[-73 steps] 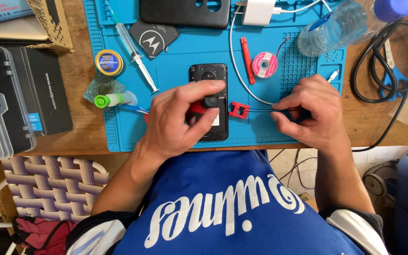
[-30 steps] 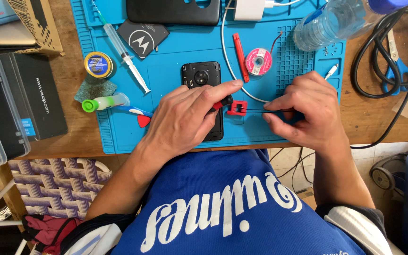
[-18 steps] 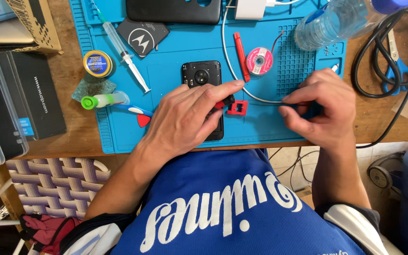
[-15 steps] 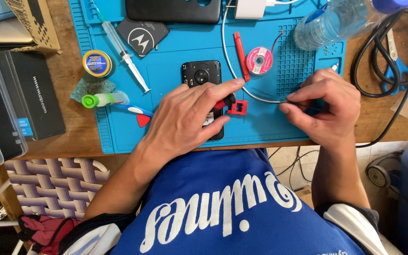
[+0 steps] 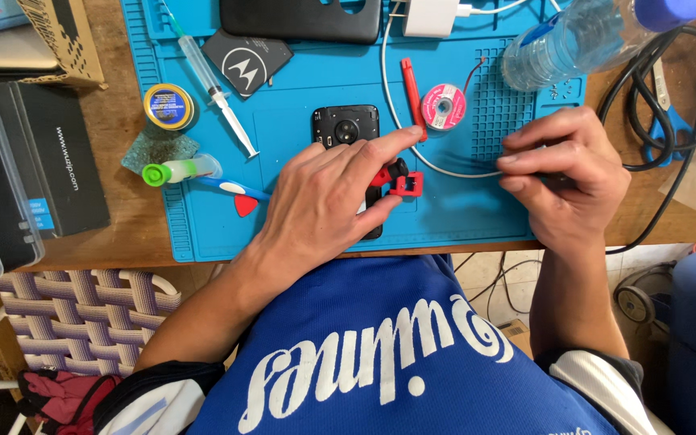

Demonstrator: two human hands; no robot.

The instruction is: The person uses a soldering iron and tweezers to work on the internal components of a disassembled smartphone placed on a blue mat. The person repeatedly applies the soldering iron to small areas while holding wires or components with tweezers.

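A black phone (image 5: 345, 127) lies face down on the blue work mat (image 5: 461, 217), its camera end showing. My left hand (image 5: 324, 201) lies over its lower part and holds it down, index finger stretched along its right edge. A small red clamp piece (image 5: 403, 184) sits at the phone's right side, just off my fingertips. My right hand (image 5: 565, 173) hovers over the right part of the mat, fingers pinched on a thin dark tool (image 5: 556, 180) that is mostly hidden. The right hand is well apart from the phone.
On the mat lie a syringe (image 5: 211, 89), a solder tin (image 5: 168, 105), a pink spool (image 5: 443, 105), a red pry tool (image 5: 411, 97), a white cable (image 5: 388, 97) and a black phone cover (image 5: 300, 18). A water bottle (image 5: 565, 44) and black cable coil (image 5: 670, 97) sit right; black boxes (image 5: 50, 169) left.
My right hand has drawn the dark tool away from the red clamp piece and moved to the right. My left hand stays on the phone.
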